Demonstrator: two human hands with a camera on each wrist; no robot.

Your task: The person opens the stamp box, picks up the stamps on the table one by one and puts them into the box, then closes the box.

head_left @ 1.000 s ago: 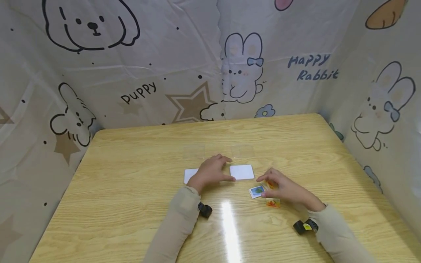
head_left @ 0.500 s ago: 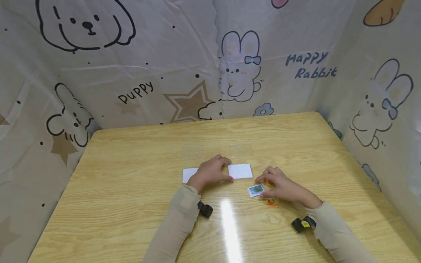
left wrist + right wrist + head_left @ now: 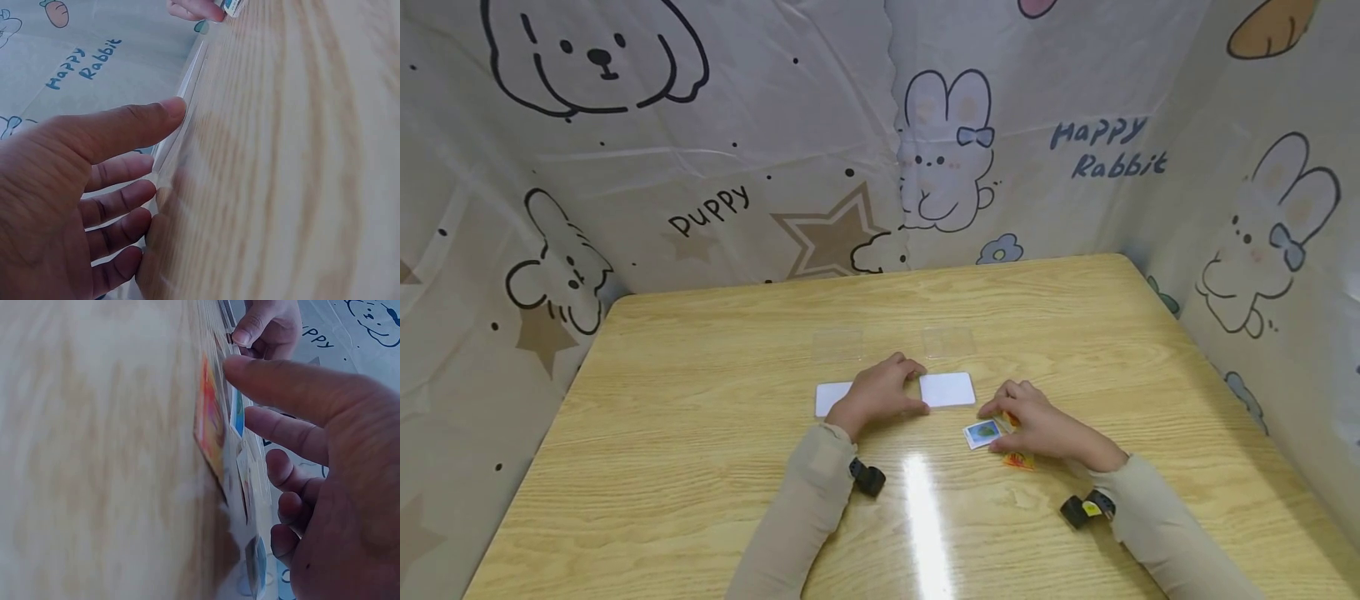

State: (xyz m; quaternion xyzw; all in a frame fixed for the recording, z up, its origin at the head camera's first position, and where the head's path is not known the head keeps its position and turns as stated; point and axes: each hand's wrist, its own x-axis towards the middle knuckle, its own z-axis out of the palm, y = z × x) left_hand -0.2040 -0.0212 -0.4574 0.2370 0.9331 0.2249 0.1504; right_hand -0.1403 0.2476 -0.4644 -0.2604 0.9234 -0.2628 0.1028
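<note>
White cards lie in a row on the table. My left hand (image 3: 880, 390) rests between the left white card (image 3: 831, 398), which it partly covers, and the right white card (image 3: 947, 389). Its thumb and index finger are spread apart at the right card's left edge. My right hand (image 3: 1037, 423) is over a small picture card (image 3: 982, 433) with a blue and green print. Thumb and index finger stand apart on either side of that card; whether both touch it I cannot tell. An orange picture card (image 3: 211, 425) lies beneath this hand, partly hidden.
Two clear, see-through rectangles lie farther back: a left clear piece (image 3: 838, 344) and a right clear piece (image 3: 948, 342). The wooden table (image 3: 700, 467) meets a printed cloth backdrop (image 3: 820, 167) at the back and sides. A light streak reflects off the tabletop.
My right hand has edged slightly left over the blue-green picture card, which stays where it was. The left hand keeps nearly the same place. The head view has shifted a little.
</note>
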